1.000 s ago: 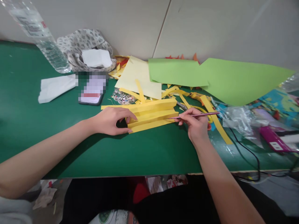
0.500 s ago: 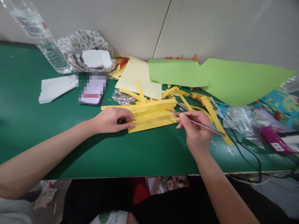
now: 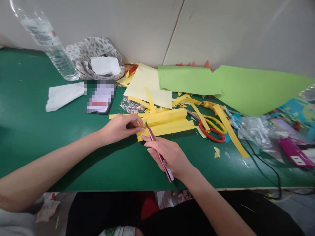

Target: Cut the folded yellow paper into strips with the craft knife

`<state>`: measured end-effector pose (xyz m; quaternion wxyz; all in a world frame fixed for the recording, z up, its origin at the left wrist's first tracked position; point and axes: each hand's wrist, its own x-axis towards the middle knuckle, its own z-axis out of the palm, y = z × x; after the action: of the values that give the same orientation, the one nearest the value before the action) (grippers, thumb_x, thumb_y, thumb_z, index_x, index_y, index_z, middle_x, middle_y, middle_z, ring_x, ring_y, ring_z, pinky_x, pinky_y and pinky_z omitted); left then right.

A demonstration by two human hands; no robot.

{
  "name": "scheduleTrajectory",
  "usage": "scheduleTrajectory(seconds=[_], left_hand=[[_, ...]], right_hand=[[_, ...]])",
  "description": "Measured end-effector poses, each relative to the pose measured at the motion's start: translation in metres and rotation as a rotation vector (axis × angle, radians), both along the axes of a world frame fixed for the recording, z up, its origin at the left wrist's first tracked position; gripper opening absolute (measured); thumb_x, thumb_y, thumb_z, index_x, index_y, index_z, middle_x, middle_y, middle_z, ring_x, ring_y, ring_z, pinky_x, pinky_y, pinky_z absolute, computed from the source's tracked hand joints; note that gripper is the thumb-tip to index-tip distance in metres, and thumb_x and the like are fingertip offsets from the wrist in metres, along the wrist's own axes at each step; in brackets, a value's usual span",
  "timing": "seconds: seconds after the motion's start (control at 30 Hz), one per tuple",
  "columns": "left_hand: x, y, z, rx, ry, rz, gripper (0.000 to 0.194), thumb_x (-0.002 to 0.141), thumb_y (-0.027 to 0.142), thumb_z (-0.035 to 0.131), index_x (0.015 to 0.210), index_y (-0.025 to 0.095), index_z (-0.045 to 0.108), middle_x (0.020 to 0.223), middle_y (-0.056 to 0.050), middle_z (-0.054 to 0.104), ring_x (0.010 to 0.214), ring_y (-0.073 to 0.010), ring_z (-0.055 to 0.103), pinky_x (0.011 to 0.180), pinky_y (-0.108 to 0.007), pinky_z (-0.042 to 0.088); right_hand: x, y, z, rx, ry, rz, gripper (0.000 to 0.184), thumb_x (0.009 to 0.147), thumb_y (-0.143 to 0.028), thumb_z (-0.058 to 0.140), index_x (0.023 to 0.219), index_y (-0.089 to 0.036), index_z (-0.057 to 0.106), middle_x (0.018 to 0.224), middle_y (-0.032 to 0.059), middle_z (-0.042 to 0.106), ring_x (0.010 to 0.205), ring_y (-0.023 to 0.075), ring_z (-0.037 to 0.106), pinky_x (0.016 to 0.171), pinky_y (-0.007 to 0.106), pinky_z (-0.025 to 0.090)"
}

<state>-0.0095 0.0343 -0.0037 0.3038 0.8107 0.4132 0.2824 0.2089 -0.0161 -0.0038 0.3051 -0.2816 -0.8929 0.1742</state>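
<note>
A folded yellow paper strip [image 3: 167,122], with creases along its length, lies on the green table. At its left end my left hand [image 3: 123,128] is closed, thumb and fingertips pinching the paper's edge. My right hand [image 3: 169,152] is closed around a pair of pink tweezers [image 3: 161,157]. The tweezers point up and left, their tip over the paper close to my left fingertips. Whether the tip touches the paper, I cannot tell. Red-and-yellow-handled scissors [image 3: 211,131] lie just right of the strip, partly under yellow scraps.
Behind the strip are a cream sheet [image 3: 147,82], green sheets [image 3: 189,78] and a bag of gems [image 3: 133,105]. A phone [image 3: 102,98], a white tissue [image 3: 64,95] and a water bottle [image 3: 56,55] stand or lie left. A black cable [image 3: 267,168] and magenta device [image 3: 295,152] are at right.
My right hand has moved left with the tweezers, from the strip's right end to its left end, uncovering the scissors. The tweezers now stand steeper. My left hand keeps its pinch.
</note>
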Motion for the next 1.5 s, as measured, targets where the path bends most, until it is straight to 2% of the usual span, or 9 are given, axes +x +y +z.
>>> scheduleTrajectory(seconds=[0.23, 0.4, 0.57, 0.7, 0.87, 1.03, 1.27, 1.4, 1.5], left_hand=[[-0.004, 0.003, -0.004, 0.06, 0.009, 0.085, 0.017, 0.087, 0.035, 0.06, 0.088, 0.019, 0.059, 0.07, 0.002, 0.067, 0.061, -0.0086, 0.061, 0.054, -0.019, 0.044], [-0.008, 0.007, -0.006, 0.12, 0.025, 0.097, 0.013, 0.087, 0.033, 0.06, 0.088, 0.02, 0.058, 0.07, 0.003, 0.067, 0.059, -0.0077, 0.059, 0.054, -0.02, 0.044], [-0.009, 0.007, -0.005, 0.117, -0.001, 0.085, 0.011, 0.087, 0.03, 0.061, 0.088, 0.02, 0.058, 0.072, 0.002, 0.069, 0.062, -0.008, 0.061, 0.055, -0.02, 0.045], [-0.009, 0.006, -0.003, 0.12, 0.002, 0.096, 0.011, 0.087, 0.031, 0.06, 0.087, 0.02, 0.058, 0.072, 0.002, 0.068, 0.063, -0.0086, 0.061, 0.056, -0.02, 0.046], [-0.007, 0.006, -0.001, 0.133, 0.012, 0.109, 0.013, 0.086, 0.032, 0.061, 0.085, 0.019, 0.058, 0.072, 0.002, 0.069, 0.062, -0.009, 0.062, 0.055, -0.02, 0.046], [-0.008, 0.007, -0.003, 0.136, 0.04, 0.107, 0.015, 0.085, 0.034, 0.06, 0.085, 0.02, 0.059, 0.071, 0.002, 0.069, 0.062, -0.0092, 0.062, 0.056, -0.02, 0.046], [-0.009, 0.009, -0.007, 0.178, 0.021, 0.168, 0.014, 0.084, 0.034, 0.062, 0.084, 0.02, 0.06, 0.068, 0.004, 0.067, 0.06, -0.0093, 0.061, 0.057, -0.02, 0.045], [-0.009, 0.009, -0.01, 0.208, 0.051, 0.169, 0.015, 0.084, 0.035, 0.062, 0.085, 0.021, 0.06, 0.068, 0.004, 0.066, 0.059, -0.0095, 0.06, 0.056, -0.02, 0.044], [-0.01, 0.009, -0.013, 0.216, 0.08, 0.155, 0.016, 0.084, 0.037, 0.06, 0.086, 0.021, 0.061, 0.072, 0.003, 0.068, 0.061, -0.0096, 0.06, 0.057, -0.02, 0.044]], right_hand=[[-0.003, -0.004, 0.0, -0.018, 0.014, -0.022, 0.02, 0.091, -0.015, 0.045, 0.102, -0.02, 0.06, 0.099, 0.0104, 0.075, 0.085, 0.0225, 0.073, 0.074, 0.035, 0.059], [0.003, -0.004, 0.0, -0.006, 0.036, -0.023, 0.017, 0.09, -0.014, 0.048, 0.102, -0.022, 0.057, 0.115, 0.0112, 0.07, 0.1, 0.0228, 0.07, 0.083, 0.037, 0.057], [0.027, 0.014, -0.002, -0.069, 0.177, -0.358, 0.019, 0.092, -0.018, 0.048, 0.109, -0.024, 0.052, 0.124, 0.0113, 0.066, 0.111, 0.0235, 0.064, 0.09, 0.04, 0.053], [0.045, 0.026, -0.003, -0.206, 0.45, -0.539, 0.009, 0.091, -0.028, 0.053, 0.099, -0.024, 0.053, 0.108, 0.0088, 0.073, 0.1, 0.0244, 0.069, 0.083, 0.04, 0.055], [0.053, 0.031, -0.005, -0.445, 0.812, -0.444, 0.005, 0.089, -0.029, 0.052, 0.089, -0.024, 0.049, 0.075, 0.0003, 0.074, 0.079, 0.0206, 0.072, 0.074, 0.036, 0.054], [0.054, 0.032, -0.003, -0.434, 0.892, -0.437, 0.004, 0.086, -0.026, 0.049, 0.087, -0.022, 0.048, 0.063, -0.0023, 0.071, 0.064, 0.0184, 0.069, 0.067, 0.034, 0.05], [0.052, 0.041, -0.006, -0.332, 0.971, -0.669, 0.019, 0.077, -0.027, 0.061, 0.088, -0.022, 0.047, 0.058, -0.0054, 0.064, 0.061, 0.0162, 0.065, 0.063, 0.03, 0.049], [0.055, 0.05, -0.01, -0.354, 0.959, -0.722, 0.047, 0.065, -0.025, 0.072, 0.099, -0.025, 0.039, 0.081, -0.0046, 0.063, 0.059, 0.0127, 0.061, 0.058, 0.029, 0.052], [0.057, 0.055, -0.015, -0.325, 0.861, -0.767, 0.055, 0.063, -0.03, 0.075, 0.102, -0.027, 0.036, 0.098, -0.0006, 0.06, 0.058, 0.0106, 0.06, 0.057, 0.028, 0.052]])
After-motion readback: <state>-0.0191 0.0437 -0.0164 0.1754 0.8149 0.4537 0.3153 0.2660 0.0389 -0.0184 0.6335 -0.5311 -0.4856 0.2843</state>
